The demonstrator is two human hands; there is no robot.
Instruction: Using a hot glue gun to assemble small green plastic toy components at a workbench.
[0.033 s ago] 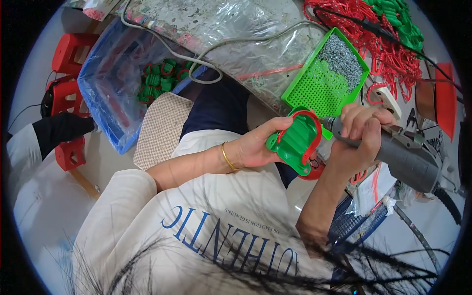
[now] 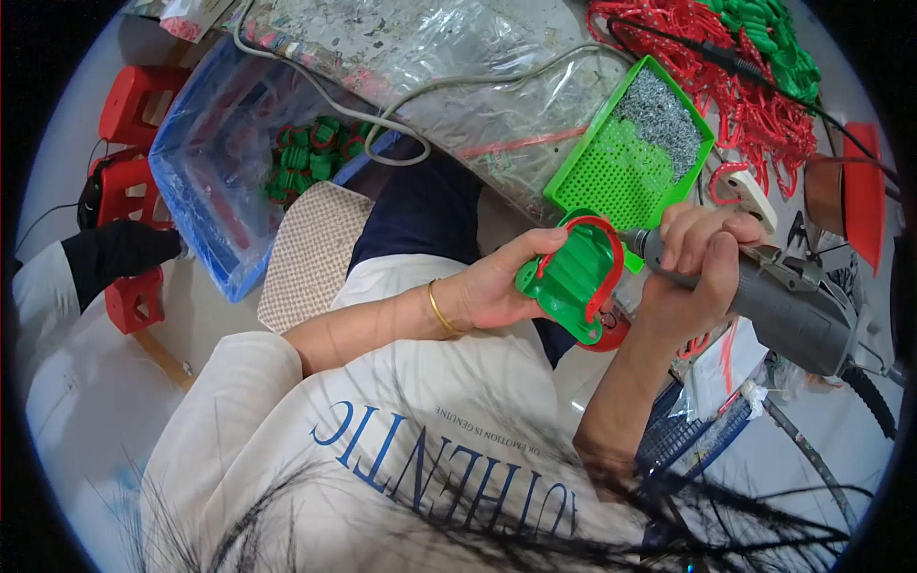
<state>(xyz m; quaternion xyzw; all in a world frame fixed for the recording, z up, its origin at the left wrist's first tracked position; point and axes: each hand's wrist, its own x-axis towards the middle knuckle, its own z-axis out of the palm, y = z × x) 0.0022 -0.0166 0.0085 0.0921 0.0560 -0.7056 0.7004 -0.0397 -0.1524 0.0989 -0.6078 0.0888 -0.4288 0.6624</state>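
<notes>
Green plastic with a glossy, ribbed hollow made up the body of the holder [image 2: 573, 277], and a curved red band [image 2: 612, 277] ran along its upper and right edge. It sat tilted in front of the person's torso, pinched in the left hand [image 2: 501, 285], thumb over the near edge and the other fingers partly hidden beneath. The right hand [image 2: 702, 253] was wrapped firmly around a dark grey power tool [image 2: 788, 310], whose narrow tip pointed at the red band; whether the two touched could not be told.

Just beyond the hands, a bright green perforated tray [image 2: 589, 169] carried a heap of small silvery metal bits [image 2: 659, 110] toward its far end, its near corner partly covered by the right hand. On the left, a blue bin [image 2: 175, 158] lined with clear plastic held a cluster of green-and-red pieces [image 2: 308, 158].

A pale cable [image 2: 478, 84] looped across the worktable [image 2: 382, 24], over crumpled clear sheeting, and hung in front of the bin's right side. At the upper right lay a tangle of red pieces [image 2: 764, 124] with green ones [image 2: 759, 29] beside it, and a white power strip [image 2: 755, 196] was near the tool. Red stools [image 2: 143, 95] stood past the bin, and a checked cushion [image 2: 310, 244] lay beside the person's leg. Dark strands of hair [image 2: 669, 516] crossed the lower view, blurring the shirt and the right forearm.
</notes>
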